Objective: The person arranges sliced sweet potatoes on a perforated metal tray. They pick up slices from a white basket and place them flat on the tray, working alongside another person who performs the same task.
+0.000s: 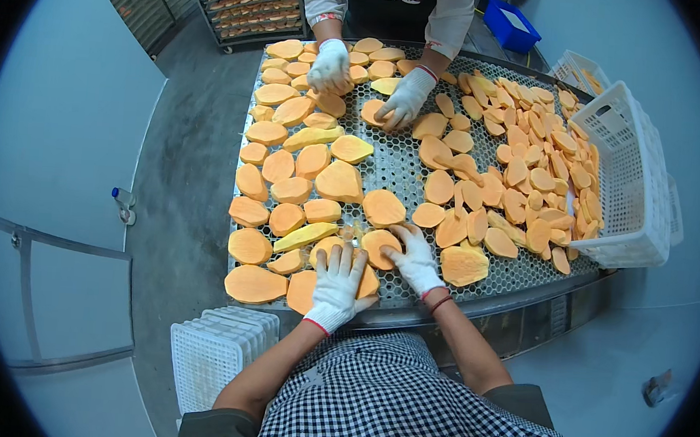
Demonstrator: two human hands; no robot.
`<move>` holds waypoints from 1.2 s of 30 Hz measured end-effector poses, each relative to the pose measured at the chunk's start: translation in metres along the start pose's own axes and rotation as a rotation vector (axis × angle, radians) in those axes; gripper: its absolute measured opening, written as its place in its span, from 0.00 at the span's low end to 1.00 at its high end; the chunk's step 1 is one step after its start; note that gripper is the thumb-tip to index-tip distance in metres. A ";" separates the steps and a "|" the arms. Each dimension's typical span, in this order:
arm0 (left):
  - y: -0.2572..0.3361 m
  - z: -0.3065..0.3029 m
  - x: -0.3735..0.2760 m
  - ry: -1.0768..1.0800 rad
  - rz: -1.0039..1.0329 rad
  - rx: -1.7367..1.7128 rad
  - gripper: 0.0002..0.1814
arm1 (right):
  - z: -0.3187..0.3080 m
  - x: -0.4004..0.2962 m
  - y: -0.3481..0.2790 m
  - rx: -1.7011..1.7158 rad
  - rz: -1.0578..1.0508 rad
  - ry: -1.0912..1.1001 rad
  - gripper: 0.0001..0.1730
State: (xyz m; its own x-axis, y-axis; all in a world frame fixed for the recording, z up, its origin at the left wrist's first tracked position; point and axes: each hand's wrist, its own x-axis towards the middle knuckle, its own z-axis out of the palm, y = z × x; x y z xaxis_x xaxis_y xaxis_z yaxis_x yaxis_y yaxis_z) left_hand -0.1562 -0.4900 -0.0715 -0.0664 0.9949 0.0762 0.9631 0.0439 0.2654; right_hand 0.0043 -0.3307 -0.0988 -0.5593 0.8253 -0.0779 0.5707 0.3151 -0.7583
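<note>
My left hand (337, 284), in a white knit glove, lies flat with spread fingers over several orange sweet potato slices at the near edge of a honeycomb mesh tray (390, 166). It partly hides the slices beneath it. My right hand (415, 261), gloved alike, has its thumb and fingers at the right edge of a round sweet potato slice (378, 248). Just beyond that lies another round slice (384, 208). Rows of flat slices (256, 284) cover the left part of the tray, mostly side by side. To the right of my right hand rests a large slice (464, 266).
Across the table, a co-worker's gloved hands (368, 92) touch slices. A loose heap of slices (531, 152) spreads from a tipped white basket (620, 182). Stacked white baskets (218, 355) stand at lower left. A rack of loaded trays (252, 4) and a blue bin (511, 26) are behind.
</note>
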 end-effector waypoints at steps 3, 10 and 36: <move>-0.003 0.006 -0.002 0.003 0.025 0.018 0.58 | 0.011 -0.003 -0.009 -0.211 -0.020 -0.001 0.34; -0.003 0.003 -0.001 -0.004 0.027 0.002 0.59 | 0.003 0.031 -0.013 -0.166 -0.094 0.026 0.36; -0.004 0.002 0.002 -0.061 0.024 -0.015 0.60 | 0.004 0.076 -0.009 -0.325 -0.214 0.047 0.42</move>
State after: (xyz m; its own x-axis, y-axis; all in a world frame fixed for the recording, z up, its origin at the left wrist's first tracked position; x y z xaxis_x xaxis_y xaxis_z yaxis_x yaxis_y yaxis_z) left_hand -0.1599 -0.4880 -0.0746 -0.0270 0.9993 0.0242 0.9601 0.0192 0.2789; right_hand -0.0460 -0.2729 -0.1002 -0.6628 0.7427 0.0950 0.6088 0.6085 -0.5090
